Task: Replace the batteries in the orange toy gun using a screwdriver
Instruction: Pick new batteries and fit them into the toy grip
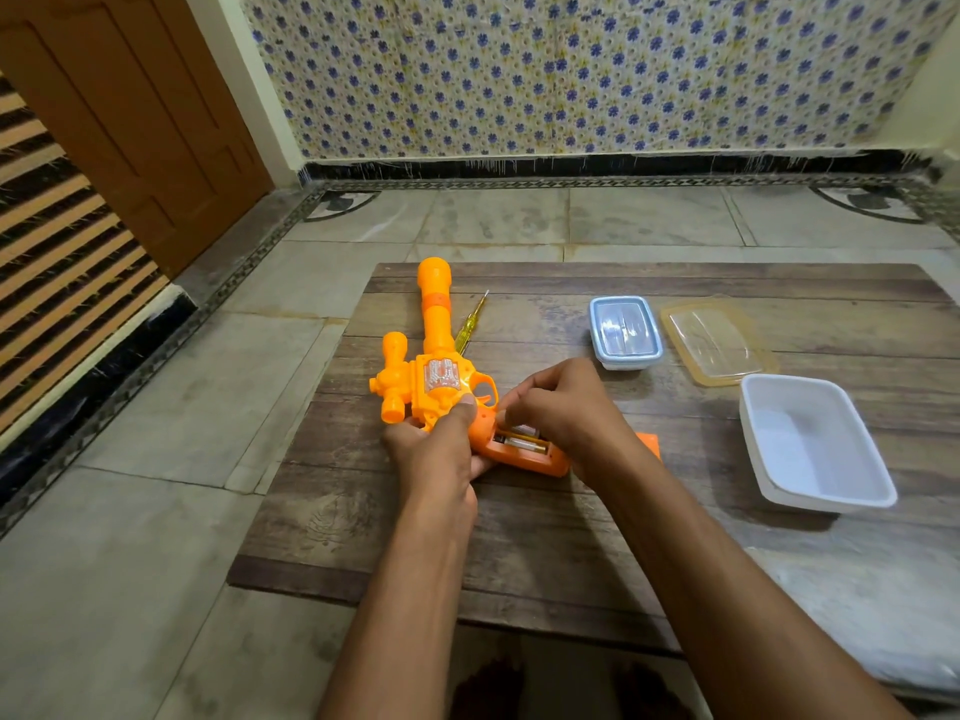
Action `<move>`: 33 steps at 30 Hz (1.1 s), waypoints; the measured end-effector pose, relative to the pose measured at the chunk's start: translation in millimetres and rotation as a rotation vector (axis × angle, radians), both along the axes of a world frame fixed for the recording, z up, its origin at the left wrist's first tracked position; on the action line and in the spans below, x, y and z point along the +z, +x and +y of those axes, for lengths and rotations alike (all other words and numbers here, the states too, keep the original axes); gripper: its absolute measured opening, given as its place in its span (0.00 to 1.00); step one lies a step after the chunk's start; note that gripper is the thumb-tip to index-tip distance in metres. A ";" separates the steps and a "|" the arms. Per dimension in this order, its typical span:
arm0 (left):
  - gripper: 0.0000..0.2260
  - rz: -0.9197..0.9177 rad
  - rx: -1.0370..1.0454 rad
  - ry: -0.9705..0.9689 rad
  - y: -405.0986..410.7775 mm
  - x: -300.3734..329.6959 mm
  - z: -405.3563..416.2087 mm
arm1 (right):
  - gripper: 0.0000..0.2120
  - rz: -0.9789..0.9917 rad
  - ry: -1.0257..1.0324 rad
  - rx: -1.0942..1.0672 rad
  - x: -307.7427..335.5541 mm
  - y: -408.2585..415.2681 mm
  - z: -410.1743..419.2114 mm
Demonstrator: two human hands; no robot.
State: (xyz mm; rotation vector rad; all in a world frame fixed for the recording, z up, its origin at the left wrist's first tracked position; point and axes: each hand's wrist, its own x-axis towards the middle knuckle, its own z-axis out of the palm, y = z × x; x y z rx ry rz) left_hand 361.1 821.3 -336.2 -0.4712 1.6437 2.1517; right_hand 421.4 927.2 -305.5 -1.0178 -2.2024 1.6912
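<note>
The orange toy gun [435, 356] lies on the wooden board [571, 537], barrel pointing away from me. My left hand [441, 449] grips the gun near the trigger, thumb on top. The grip's battery compartment is open, with a battery [522, 445] visible inside. My right hand [561, 413] hovers over the compartment, its curled fingertips pinching a battery there. The orange compartment cover [649, 443] lies just right of my right wrist, mostly hidden. A yellow screwdriver [471, 322] rests beside the barrel.
A small blue-rimmed box [626, 332] stands right of the gun. A clear yellowish lid [717, 341] lies beside it, and a white open tub [815, 444] sits nearer on the right. The board rests on a tiled floor; a door stands at the left.
</note>
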 end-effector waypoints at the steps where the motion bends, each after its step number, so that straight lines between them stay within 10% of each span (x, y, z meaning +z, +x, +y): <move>1: 0.26 0.001 -0.002 0.004 0.4 0.2 0.2 | 0.01 -0.003 0.004 -0.003 0.8 -0.2 -0.4; 13: 0.25 0.032 -0.012 -0.014 -1.2 -3.1 -0.7 | 0.07 -0.002 -0.021 0.009 -2.8 5.5 2.3; 20: 0.26 0.035 -0.033 0.022 -0.1 -2.3 -3.6 | 0.10 0.062 0.373 0.118 10.0 22.5 7.7; 33: 0.18 0.052 -0.034 -0.022 14.4 6.9 -2.2 | 0.18 -0.523 0.791 0.355 15.3 80.5 39.7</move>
